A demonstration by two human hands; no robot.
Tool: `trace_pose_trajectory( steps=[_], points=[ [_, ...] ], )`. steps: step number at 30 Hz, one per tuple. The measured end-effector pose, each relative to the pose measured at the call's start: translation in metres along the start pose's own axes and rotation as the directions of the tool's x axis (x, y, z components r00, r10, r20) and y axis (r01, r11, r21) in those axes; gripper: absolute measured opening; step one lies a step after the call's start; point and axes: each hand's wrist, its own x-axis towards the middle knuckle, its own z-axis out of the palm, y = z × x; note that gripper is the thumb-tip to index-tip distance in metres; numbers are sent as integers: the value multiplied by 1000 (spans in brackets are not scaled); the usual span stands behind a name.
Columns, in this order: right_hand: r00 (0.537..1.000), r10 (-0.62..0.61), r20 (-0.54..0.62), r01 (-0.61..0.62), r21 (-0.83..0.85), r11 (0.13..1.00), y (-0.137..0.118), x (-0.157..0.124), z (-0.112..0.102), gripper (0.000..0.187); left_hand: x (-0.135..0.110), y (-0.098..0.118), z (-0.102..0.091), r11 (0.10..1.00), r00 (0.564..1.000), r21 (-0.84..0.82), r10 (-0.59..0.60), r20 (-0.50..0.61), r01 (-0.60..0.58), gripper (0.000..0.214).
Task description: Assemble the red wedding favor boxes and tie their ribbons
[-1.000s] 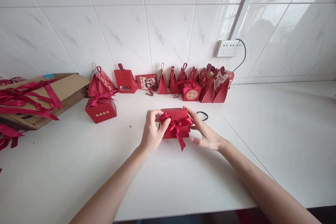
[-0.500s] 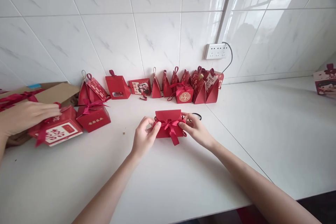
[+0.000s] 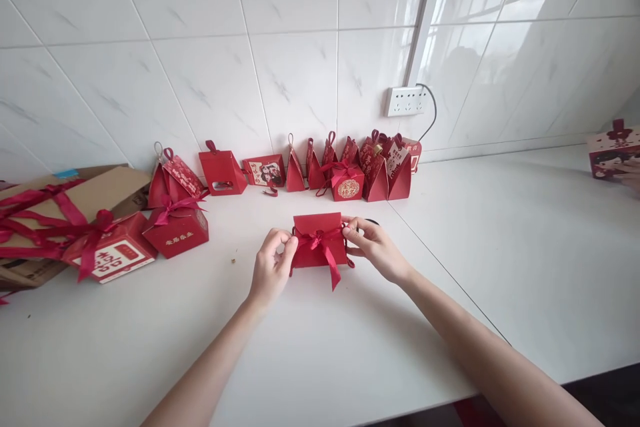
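A small red gift box (image 3: pixel 313 221) with a shiny red ribbon bow (image 3: pixel 320 238) across its front sits on the white table before me. My left hand (image 3: pixel 273 261) is closed at the box's left side, thumb and fingers pinching the left loop of the bow. On the right, my right hand (image 3: pixel 376 248) pinches the opposite loop near the upper right edge, its other fingers behind the box's side. One ribbon tail hangs down over the front. A black band, mostly hidden, shows just behind my right hand.
Along the tiled wall stands a row of red gift boxes (image 3: pixel 295 172). Two ribboned boxes, one dark red (image 3: pixel 177 232) and one with a white panel (image 3: pixel 117 260), sit left beside cardboard (image 3: pixel 110 190) draped with ribbons. Another person's hand (image 3: pixel 631 179) touches a box (image 3: pixel 613 152) at far right.
My hands have drawn slightly apart, spreading the bow. The other person's hand at the left has let go of the white-panelled box and left view; a hand now shows at far right.
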Motion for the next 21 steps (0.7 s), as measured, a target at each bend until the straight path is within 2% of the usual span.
trace_pose_trajectory(
  steps=[4,8,12,18,21],
  points=[
    [999,33,9,-33,8,999,1,0,0,45,-2,-2,5,996,996,66,57,-64,-53,27],
    [999,-31,30,31,-13,999,0,-2,2,44,-4,-1,11,985,980,127,138,-143,-120,26],
    [999,-30,36,30,-1,1000,3,-2,5,43,-5,-2,13,977,965,136,187,-185,-163,26],
    [996,-91,-10,89,-105,990,9,-2,3,46,-8,-4,9,975,970,36,223,-99,-221,29],
    [998,-69,-3,68,-118,991,8,-3,2,46,-9,-4,8,984,983,-31,176,-50,-178,28]
  ],
)
